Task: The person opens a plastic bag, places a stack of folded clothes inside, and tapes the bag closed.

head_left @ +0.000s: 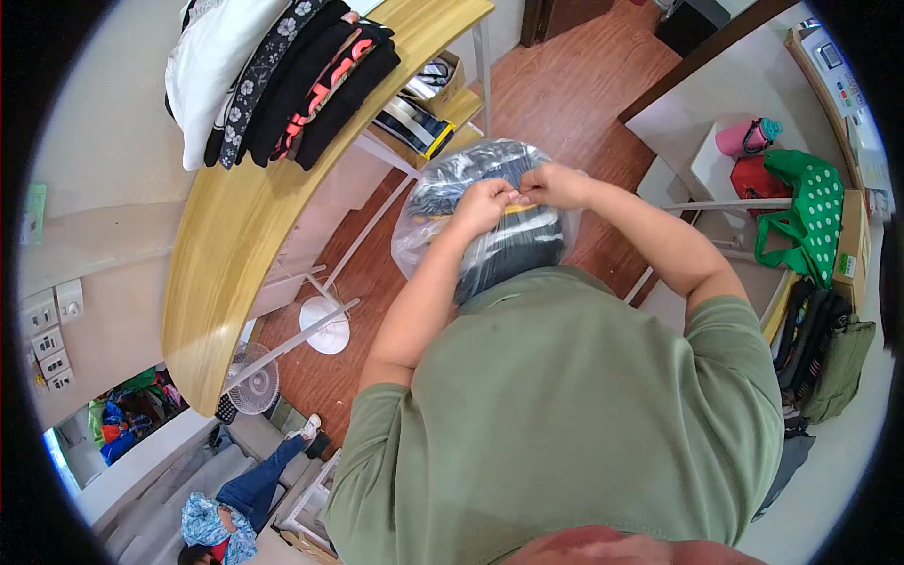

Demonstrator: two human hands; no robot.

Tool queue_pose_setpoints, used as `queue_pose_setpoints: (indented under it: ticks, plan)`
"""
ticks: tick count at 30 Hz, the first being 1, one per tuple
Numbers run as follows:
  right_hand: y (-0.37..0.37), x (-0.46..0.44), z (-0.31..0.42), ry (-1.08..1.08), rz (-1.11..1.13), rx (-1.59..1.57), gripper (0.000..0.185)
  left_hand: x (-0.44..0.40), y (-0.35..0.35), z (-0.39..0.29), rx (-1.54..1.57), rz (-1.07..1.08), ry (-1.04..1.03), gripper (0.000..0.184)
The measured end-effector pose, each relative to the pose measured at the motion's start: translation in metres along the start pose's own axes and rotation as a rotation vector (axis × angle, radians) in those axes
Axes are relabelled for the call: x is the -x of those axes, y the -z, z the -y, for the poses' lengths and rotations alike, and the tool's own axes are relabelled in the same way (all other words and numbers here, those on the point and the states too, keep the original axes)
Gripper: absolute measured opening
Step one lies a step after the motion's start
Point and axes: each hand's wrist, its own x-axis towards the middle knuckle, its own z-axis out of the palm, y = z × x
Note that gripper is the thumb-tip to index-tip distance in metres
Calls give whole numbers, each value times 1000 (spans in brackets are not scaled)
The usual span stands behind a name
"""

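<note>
A clear plastic bag full of folded dark and striped cloth stands in front of my body. My left hand and my right hand meet over its top, fingers pinched together on the plastic film. The fingertips of both hands nearly touch. A yellow-orange strip shows through the film just below them. The bag's lower part is hidden by my torso.
To the left, a curved wooden table carries stacked folded clothes. Below it stand a white fan and metal legs. A green dotted bag hangs at right. Another person reclines at lower left.
</note>
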Motion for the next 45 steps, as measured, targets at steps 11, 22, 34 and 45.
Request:
queue_pose_setpoints:
  ticks: [11, 22, 34, 45]
  plan:
    - [68, -16, -86, -103, 242, -15, 40, 2, -16, 2, -273, -149, -102, 24]
    - [37, -160, -18, -151, -570, -201, 25, -1, -16, 11, -200, -128, -35, 21]
    - [-33, -316, -43, -399, -414, 175, 48, 16, -21, 14, -97, -254, -157, 12]
    - [-44, -345, -108, -265, -253, -12, 43, 30, -24, 23, -67, -255, -191, 15]
